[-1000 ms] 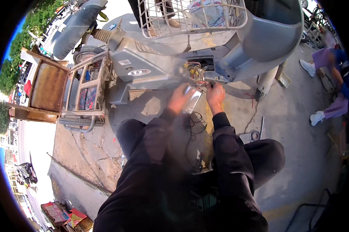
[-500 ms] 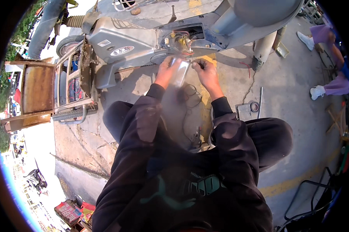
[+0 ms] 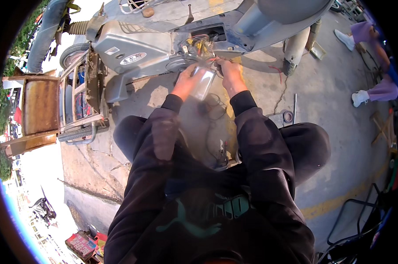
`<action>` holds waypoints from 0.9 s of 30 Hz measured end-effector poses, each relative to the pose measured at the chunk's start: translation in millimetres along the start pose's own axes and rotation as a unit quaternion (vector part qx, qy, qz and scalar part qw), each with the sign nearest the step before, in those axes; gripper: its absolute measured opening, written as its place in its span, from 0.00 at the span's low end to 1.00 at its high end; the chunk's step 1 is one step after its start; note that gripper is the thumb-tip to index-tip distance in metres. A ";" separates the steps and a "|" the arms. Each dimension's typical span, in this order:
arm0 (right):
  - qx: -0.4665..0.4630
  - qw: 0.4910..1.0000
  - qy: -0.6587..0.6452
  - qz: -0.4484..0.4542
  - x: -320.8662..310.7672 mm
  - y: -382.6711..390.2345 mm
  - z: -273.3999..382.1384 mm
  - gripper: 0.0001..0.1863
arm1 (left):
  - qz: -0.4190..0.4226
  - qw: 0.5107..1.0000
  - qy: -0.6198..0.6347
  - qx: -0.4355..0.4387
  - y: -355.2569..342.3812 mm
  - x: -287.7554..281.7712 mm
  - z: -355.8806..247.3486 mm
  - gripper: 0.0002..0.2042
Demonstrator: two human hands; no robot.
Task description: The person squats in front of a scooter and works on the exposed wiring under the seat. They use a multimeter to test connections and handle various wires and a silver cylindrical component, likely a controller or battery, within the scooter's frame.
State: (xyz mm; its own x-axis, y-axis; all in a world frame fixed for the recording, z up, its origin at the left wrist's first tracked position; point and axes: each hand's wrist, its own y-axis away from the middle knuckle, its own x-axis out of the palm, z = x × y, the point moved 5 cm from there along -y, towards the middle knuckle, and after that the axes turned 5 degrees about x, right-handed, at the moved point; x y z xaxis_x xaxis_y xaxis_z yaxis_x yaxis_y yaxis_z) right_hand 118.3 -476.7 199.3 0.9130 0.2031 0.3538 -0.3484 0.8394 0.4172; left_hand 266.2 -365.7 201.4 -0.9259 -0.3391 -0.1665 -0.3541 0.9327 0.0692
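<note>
- While the left hand (image 3: 185, 82) grasps a silver box (image 3: 203, 84) at upper centre, the right hand (image 3: 231, 74) meets the wires (image 3: 202, 46) (its grip I cannot tell).
- The grey scooter (image 3: 139, 44) edges close above both.
- Pavement (image 3: 262, 92) spreads right, toward a tape roll (image 3: 284, 116).

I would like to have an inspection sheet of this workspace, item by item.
Surface: paved ground, cracked, with yellow line.
Job's things: silvery box beside exposed wires of grey vehicle.
Clutter: tape roll and metal rod, right side.
Hands: left hand grips silvery box; right hand near exposed wires, hold unclear.
Cables: dark cable looped on ground; thin red wire lying apart.
Surroundings: rusty frame at left; another person's legs at right.
</note>
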 end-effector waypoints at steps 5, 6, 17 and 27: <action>-0.038 0.995 -0.084 0.047 -7.0 19.5 12.0 0.06 | -0.059 0.994 0.088 -0.036 2.4 -19.1 10.2 0.24; -0.050 0.993 -0.087 0.061 -10.4 21.9 16.0 0.07 | -0.065 0.992 0.095 -0.045 1.7 -24.4 15.5 0.24; -0.113 0.950 0.279 0.085 -7.1 24.2 21.0 0.12 | 0.016 0.979 0.182 -0.094 5.7 -0.3 -7.5 0.23; -0.323 0.779 0.535 0.047 31.6 69.4 30.3 0.13 | -0.002 0.999 0.048 -0.021 19.6 3.9 -57.0 0.25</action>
State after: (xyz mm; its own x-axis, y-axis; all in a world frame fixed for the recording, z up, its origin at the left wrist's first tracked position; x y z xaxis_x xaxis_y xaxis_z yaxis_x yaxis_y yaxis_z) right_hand 116.6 -427.3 264.8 0.6652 0.2929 -0.6869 -0.5601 0.8041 -0.1996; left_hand 248.2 -355.7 258.1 -0.9324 -0.3542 -0.0725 -0.3604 0.9262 0.1107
